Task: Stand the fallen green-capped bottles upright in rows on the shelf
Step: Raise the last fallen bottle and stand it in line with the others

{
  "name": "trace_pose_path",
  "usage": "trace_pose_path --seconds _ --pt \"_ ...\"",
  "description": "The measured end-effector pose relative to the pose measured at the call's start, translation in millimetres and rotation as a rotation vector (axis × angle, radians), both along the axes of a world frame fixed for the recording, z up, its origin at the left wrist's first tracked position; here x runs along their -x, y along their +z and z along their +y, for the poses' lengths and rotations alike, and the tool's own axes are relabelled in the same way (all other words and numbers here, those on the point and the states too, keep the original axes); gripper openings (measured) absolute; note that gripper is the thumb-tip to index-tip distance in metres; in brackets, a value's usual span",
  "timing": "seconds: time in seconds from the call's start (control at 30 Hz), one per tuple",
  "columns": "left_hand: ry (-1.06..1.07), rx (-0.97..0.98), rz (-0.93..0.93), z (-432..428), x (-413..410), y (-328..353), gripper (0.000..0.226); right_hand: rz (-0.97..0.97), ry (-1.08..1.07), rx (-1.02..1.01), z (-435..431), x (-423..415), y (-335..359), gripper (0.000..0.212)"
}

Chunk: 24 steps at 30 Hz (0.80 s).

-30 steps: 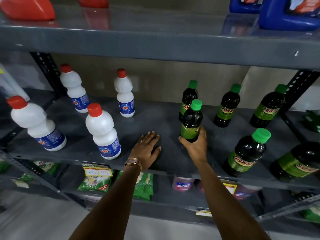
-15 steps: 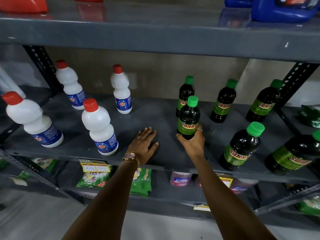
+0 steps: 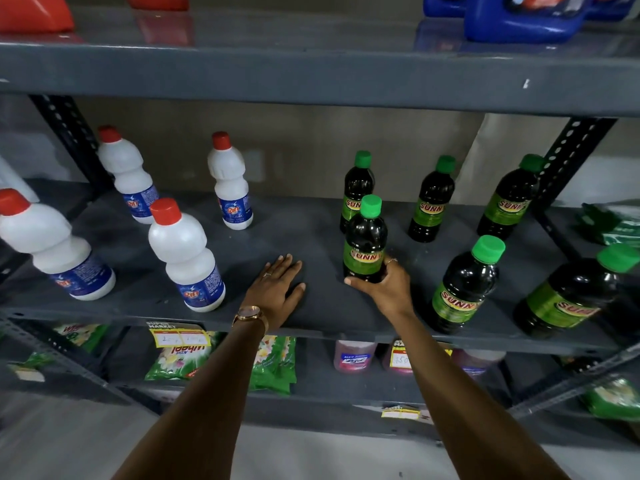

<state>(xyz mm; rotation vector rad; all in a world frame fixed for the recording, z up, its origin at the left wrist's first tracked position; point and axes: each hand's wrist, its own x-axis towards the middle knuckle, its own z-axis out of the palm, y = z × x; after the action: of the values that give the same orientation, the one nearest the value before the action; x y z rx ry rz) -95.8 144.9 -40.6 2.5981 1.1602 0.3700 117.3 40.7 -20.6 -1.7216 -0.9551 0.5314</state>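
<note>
Several dark bottles with green caps and green labels stand upright on the grey shelf. My right hand grips the base of one green-capped bottle, which stands in front of a back-row bottle. Two more stand in the back row, one in the middle and one at the right. In the front row stand a bottle right of my hand and another at the far right. My left hand lies flat on the shelf, fingers spread, holding nothing.
Several white bottles with red caps stand on the shelf's left half. An upper shelf overhangs, carrying red and blue containers. A perforated upright post stands at the right. Green packets and price tags hang on the shelf below.
My right hand has turned the held bottle so its label faces front and set it fully upright on the shelf. My left hand stays flat in place.
</note>
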Motion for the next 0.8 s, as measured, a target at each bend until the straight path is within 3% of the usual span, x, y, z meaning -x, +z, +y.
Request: trace_pose_path --seconds 0.13,0.27,0.8 --pt "0.011 -0.024 0.038 -1 -3 0 0.066 0.001 0.071 0.018 -44 10 -4 0.054" --pt "0.012 -0.04 0.035 -1 -3 -1 0.061 -0.005 0.102 0.024 -71 25 -12 0.066" --pt "0.011 -0.048 0.031 -4 -2 2 0.059 -0.168 0.161 0.103 -72 32 -5 0.072"
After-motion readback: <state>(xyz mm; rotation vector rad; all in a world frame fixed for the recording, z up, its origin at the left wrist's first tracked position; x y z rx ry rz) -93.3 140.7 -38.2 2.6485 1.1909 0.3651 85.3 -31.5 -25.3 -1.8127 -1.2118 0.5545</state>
